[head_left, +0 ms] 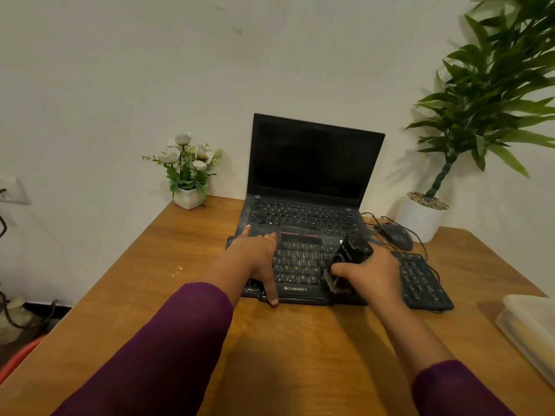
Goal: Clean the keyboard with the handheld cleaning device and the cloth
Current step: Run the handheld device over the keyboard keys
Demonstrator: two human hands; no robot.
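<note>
On the wooden table [300, 340], the black keyboard [303, 265] is lying flat just in front of the laptop [315, 163]. It is judged a light, stiff slab likely to slide, and it is being steadied at its left end by the left hand [258, 259], fingers straight and spread. The handheld cleaning device [353, 250], seemingly small and rigid, is being gripped round its body by the right hand [369, 271], its bristles [332, 280] being set against the keys.

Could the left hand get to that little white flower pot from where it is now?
Probably yes. The left hand lies flat on the keyboard, holding nothing, and only bare tabletop shows between it and the flower pot; the laptop stands off to the side.
</note>
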